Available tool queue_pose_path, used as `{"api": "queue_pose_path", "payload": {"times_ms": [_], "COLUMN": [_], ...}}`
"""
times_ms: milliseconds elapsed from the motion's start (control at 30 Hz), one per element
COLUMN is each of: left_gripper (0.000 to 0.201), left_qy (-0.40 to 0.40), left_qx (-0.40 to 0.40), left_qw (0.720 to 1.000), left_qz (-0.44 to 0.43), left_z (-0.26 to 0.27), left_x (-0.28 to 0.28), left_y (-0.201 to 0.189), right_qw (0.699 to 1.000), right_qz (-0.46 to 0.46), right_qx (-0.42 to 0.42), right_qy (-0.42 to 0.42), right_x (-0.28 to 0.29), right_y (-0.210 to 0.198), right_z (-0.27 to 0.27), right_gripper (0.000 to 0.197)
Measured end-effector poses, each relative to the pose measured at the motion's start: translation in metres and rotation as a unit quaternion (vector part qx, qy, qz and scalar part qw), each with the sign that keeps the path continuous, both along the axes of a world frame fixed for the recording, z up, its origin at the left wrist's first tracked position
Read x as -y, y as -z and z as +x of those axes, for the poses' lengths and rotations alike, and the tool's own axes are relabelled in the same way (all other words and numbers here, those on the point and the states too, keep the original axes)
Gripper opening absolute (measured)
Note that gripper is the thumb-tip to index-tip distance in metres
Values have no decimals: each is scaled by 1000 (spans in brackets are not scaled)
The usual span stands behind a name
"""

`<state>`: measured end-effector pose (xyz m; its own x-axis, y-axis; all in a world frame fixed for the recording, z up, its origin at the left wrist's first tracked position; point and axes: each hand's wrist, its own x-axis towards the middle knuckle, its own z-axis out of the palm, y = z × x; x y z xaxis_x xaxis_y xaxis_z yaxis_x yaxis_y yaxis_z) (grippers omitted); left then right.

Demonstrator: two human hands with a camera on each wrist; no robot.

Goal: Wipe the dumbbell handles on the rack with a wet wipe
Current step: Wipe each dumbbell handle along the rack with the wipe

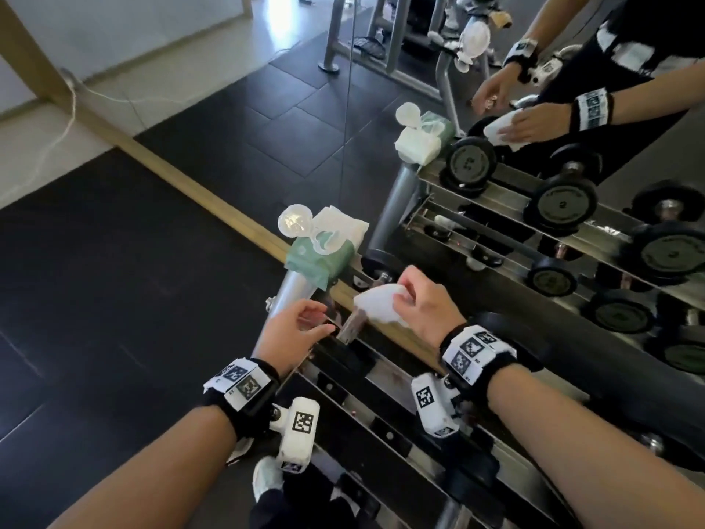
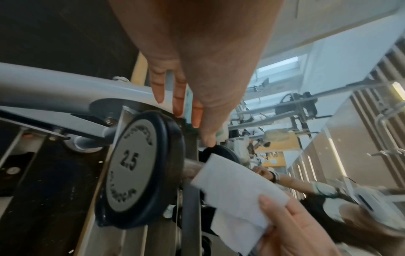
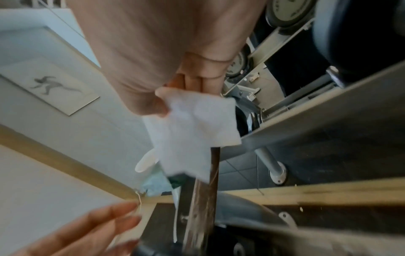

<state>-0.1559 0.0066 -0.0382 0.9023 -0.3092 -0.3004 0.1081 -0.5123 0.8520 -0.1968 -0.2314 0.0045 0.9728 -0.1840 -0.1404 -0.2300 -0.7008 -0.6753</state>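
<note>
Both forearms are reaching in over the near edge of the dumbbell rack [image 1: 381, 425] toward its far left corner, wrists banded with marker cuffs. Right hand [image 1: 423, 299] is pinching a white wet wipe [image 1: 375, 301] between thumb and curled fingers, the sheet hanging folded just above the worn metal dumbbell handle [image 1: 351, 325] of the end dumbbell, marked 2.5 on its plate [image 2: 129, 164]; whether the wipe is touching the bar cannot be told from these views. Left hand [image 1: 295, 324] is holding nothing, fingers loosely extended and near the plate rim and the rack's grey tube. Judgement: the wipe is being positioned for a pass. For a sound result the sheet should be wrapped round the bar and drawn plate to plate while twisting, the free hand steadying the plate so the dumbbell is not rolling in its cradle. Green wipe packet [image 1: 324, 257], lid open, is sitting on the rack's far left corner, against the mirror [image 1: 419, 89].
</note>
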Motion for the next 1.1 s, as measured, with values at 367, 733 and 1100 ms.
{"api": "queue_pose_path", "payload": {"times_ms": [367,733,1100], "left_gripper": [42,46,36], "left_qy": [12,4,-20], "left_qx": [-78,-98,-114], "left_qw": [996,995,993], "left_qz": [36,25,6], "left_z": [6,0,-2], "left_x": [-4,-5,-6], "left_y": [32,30,36], "right_qw": [885,883,879], "right_qz": [-286,-270,-288], "right_qx": [-68,-70,-146], "right_qy": [-362,-379,-351], "right_x": [-2,-19,-13], "right_y": [31,56,32], "right_z": [41,23,44], "right_gripper": [51,57,61]}}
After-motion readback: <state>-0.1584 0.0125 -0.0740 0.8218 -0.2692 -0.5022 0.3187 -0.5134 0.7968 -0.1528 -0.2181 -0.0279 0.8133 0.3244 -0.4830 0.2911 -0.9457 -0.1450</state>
